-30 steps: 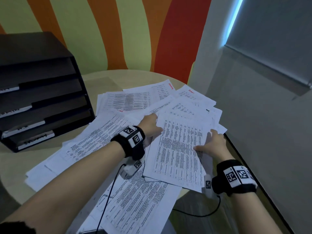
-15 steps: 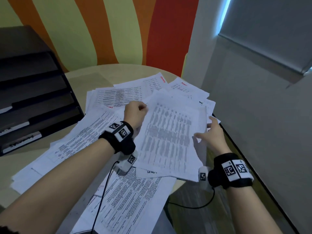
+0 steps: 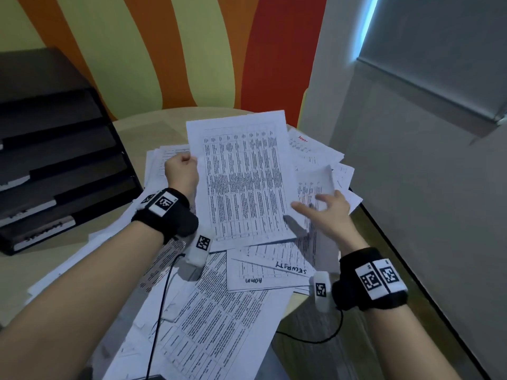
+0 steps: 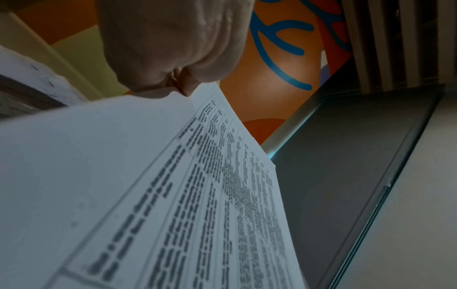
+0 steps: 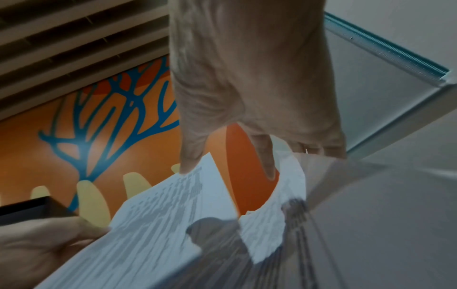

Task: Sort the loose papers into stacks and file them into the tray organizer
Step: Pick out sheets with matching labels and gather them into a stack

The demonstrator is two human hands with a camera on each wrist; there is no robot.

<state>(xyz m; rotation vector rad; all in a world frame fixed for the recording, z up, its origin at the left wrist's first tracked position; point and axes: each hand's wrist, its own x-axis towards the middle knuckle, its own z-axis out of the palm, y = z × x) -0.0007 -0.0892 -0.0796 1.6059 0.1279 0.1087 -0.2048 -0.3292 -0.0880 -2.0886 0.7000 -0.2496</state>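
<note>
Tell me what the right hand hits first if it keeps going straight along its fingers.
Likely the curled sheet lifting off the pile just past the right hand; its fingertips are already at that paper's edge. The thumb touches the sheet that the left hand pinches. Depth is uncertain.

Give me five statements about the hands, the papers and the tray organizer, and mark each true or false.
1. The left hand grips the lifted sheet by its left edge. True.
2. The right hand is clenched into a fist holding nothing. False: its fingers are spread and touch papers at the lifted sheet's right edge.
3. The tray organizer stands to the left of the loose papers. True.
4. The lifted sheet is blank. False: it carries a printed table.
5. The round table holds one neat stack. False: the papers lie scattered and overlapping.
</note>
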